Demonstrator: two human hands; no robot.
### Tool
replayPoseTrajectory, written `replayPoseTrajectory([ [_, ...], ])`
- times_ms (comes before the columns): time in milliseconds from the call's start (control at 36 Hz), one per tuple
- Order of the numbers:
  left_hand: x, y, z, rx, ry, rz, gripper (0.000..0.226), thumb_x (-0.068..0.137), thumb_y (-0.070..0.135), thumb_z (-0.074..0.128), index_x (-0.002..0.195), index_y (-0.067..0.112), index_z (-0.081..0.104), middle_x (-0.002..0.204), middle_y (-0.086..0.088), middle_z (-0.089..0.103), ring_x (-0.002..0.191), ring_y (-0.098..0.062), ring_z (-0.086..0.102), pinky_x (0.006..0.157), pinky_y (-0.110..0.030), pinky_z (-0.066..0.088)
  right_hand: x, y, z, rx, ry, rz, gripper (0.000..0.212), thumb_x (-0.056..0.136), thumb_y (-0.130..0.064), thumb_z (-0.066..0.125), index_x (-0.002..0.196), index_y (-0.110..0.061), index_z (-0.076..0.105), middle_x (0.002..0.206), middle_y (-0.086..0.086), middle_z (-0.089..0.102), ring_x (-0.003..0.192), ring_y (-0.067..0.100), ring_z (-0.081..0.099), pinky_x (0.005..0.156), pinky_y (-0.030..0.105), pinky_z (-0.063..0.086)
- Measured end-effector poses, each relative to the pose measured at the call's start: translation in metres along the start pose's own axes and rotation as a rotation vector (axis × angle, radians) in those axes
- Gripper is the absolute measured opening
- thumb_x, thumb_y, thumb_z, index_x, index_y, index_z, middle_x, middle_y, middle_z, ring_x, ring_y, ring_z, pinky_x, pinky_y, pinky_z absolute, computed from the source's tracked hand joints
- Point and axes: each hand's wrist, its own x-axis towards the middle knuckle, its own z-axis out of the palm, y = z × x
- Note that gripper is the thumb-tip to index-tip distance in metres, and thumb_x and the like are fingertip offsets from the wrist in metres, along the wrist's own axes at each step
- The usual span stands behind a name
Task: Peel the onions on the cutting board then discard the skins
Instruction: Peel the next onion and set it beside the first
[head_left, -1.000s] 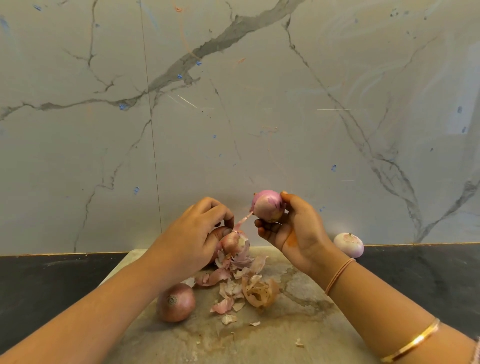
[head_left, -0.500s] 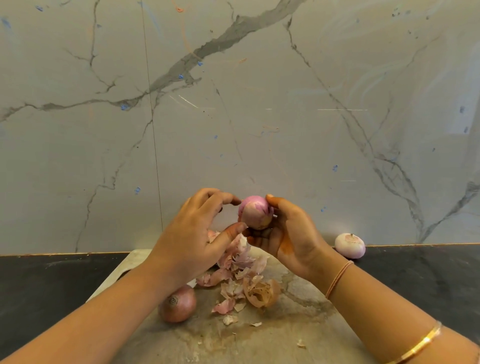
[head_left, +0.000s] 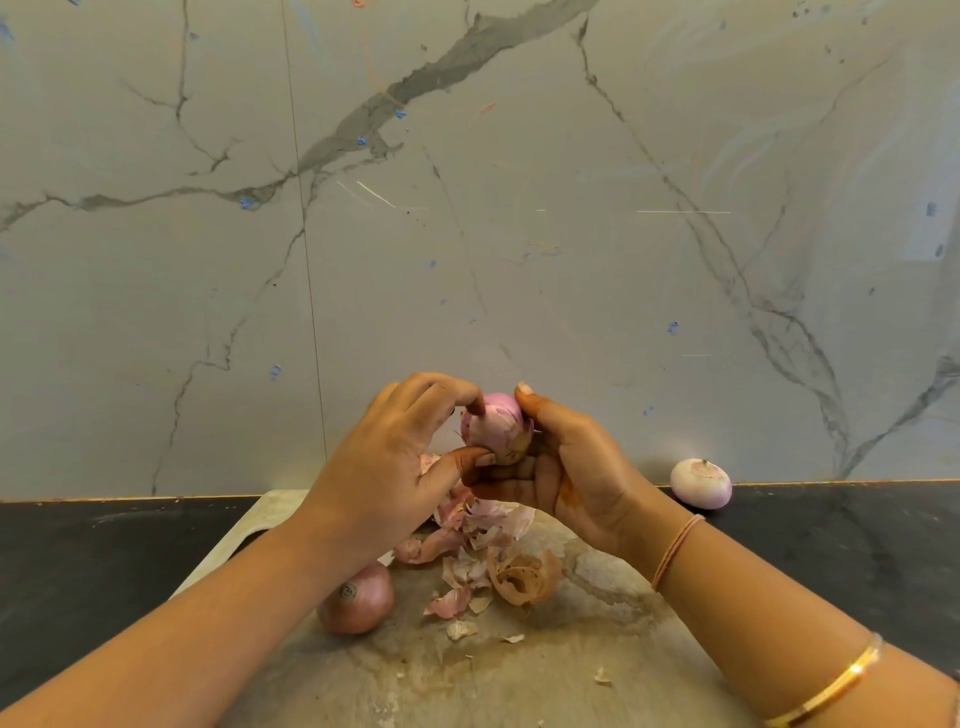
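- Hands: both on one onion, raised above the far end of the board (head_left: 571, 675).
- Right hand (head_left: 576, 467) cups it, with the thumb on top and the fingers curled under.
- Left hand (head_left: 384, 467) pinches at it, forefinger on the crown and thumb at the lower side. I can't tell whether it has a flap of skin or just the bulb.
- Held onion (head_left: 496, 428): mostly pale purple and glossy, with a brownish scrap at the lower end. I judge it nearly peeled, not finished.
- Skins (head_left: 483, 545): loose heap on the board right under the hands. Pink flakes, one curled brown shell, a few crumbs scattered nearer the camera. None discarded as far as I see, and no bin in view.
- Left hand hides part of the heap, so I can't rule out another onion behind it.
- Brown onion (head_left: 356, 597): on the board by the left forearm, just beside the heap, dry skin fully on. Untouched, I reckon.
- Peeled onion (head_left: 700, 482): off the board, on the dark counter (head_left: 78, 561) to the right, against the wall, well apart from the rest. Looks done.
- My tally: one peeled, one almost, at least one to go. Peeling is roughly halfway, discard step not begun.
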Motion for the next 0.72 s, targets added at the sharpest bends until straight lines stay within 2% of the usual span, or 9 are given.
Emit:
replayPoseTrajectory([
  [111,0.0001,-0.0005,0.0015,-0.006,0.030,0.004,0.032,0.082,0.026,0.059,0.108,0.038,0.044,0.107,0.022,0.046,0.099,-0.005,0.046,0.081,-0.021,0.045,-0.0003,-0.0007,-0.0011,-0.009,-0.009,-0.002,0.052,0.102,-0.042,0.036,0.124,0.000,0.056,0.089,0.020,0.071,0.071,0.030,0.070,0.070,0.036,0.060],
  [194,-0.0001,0.0002,-0.0001,-0.027,0.003,-0.015,0.038,0.081,0.029,0.060,0.112,0.040,0.043,0.104,0.028,0.044,0.100,-0.001,0.045,0.081,-0.015,0.041,-0.0008,-0.0004,-0.0026,-0.091,-0.003,-0.017,0.051,0.101,-0.043,0.035,0.119,-0.002,0.060,0.087,0.017,0.071,0.070,0.026,0.069,0.064,0.031,0.059],
  [278,0.0002,0.0002,-0.0008,-0.009,-0.018,-0.013,0.040,0.081,0.030,0.058,0.115,0.044,0.040,0.106,0.032,0.040,0.105,0.003,0.042,0.081,-0.012,0.039,-0.0005,0.0009,-0.0037,-0.141,0.008,-0.033,0.050,0.101,-0.044,0.035,0.117,-0.005,0.061,0.089,0.016,0.070,0.072,0.024,0.069,0.063,0.029,0.057],
  [333,0.0005,0.0004,-0.0006,-0.010,-0.001,-0.002,0.038,0.081,0.029,0.058,0.113,0.042,0.041,0.107,0.032,0.039,0.101,0.002,0.043,0.080,-0.012,0.038,-0.0001,0.0009,-0.0043,-0.129,0.003,-0.040,0.050,0.101,-0.044,0.035,0.117,-0.004,0.061,0.089,0.016,0.070,0.072,0.023,0.068,0.064,0.029,0.056],
  [500,0.0001,0.0006,0.0012,-0.021,0.059,0.037,0.029,0.082,0.020,0.060,0.104,0.035,0.048,0.110,0.015,0.050,0.101,-0.005,0.049,0.081,-0.013,0.043,-0.0012,-0.0007,-0.0045,-0.129,0.023,-0.059,0.046,0.100,-0.046,0.036,0.105,-0.010,0.066,0.084,0.011,0.069,0.069,0.019,0.065,0.060,0.029,0.053],
  [556,0.0001,0.0011,0.0011,-0.036,0.058,0.023,0.030,0.082,0.024,0.061,0.106,0.035,0.047,0.108,0.016,0.051,0.098,-0.004,0.049,0.080,-0.013,0.042,-0.0006,-0.0003,-0.0044,-0.142,0.040,-0.059,0.047,0.100,-0.046,0.036,0.106,-0.010,0.065,0.084,0.012,0.067,0.068,0.018,0.064,0.058,0.027,0.052],
  [639,0.0004,0.0014,-0.0006,-0.078,0.033,-0.019,0.040,0.082,0.041,0.060,0.117,0.038,0.042,0.108,0.023,0.051,0.101,-0.001,0.049,0.079,-0.012,0.042,0.0005,0.0013,-0.0048,-0.168,0.054,-0.051,0.052,0.100,-0.047,0.036,0.116,-0.005,0.061,0.090,0.014,0.065,0.069,0.017,0.062,0.057,0.024,0.050],
  [722,0.0007,0.0013,-0.0012,-0.050,0.013,0.003,0.035,0.083,0.044,0.056,0.115,0.040,0.043,0.105,0.028,0.047,0.101,0.001,0.048,0.079,-0.013,0.042,0.0008,0.0024,-0.0051,-0.165,0.060,-0.045,0.053,0.100,-0.047,0.036,0.118,-0.003,0.060,0.093,0.015,0.062,0.071,0.018,0.059,0.057,0.024,0.049],
])
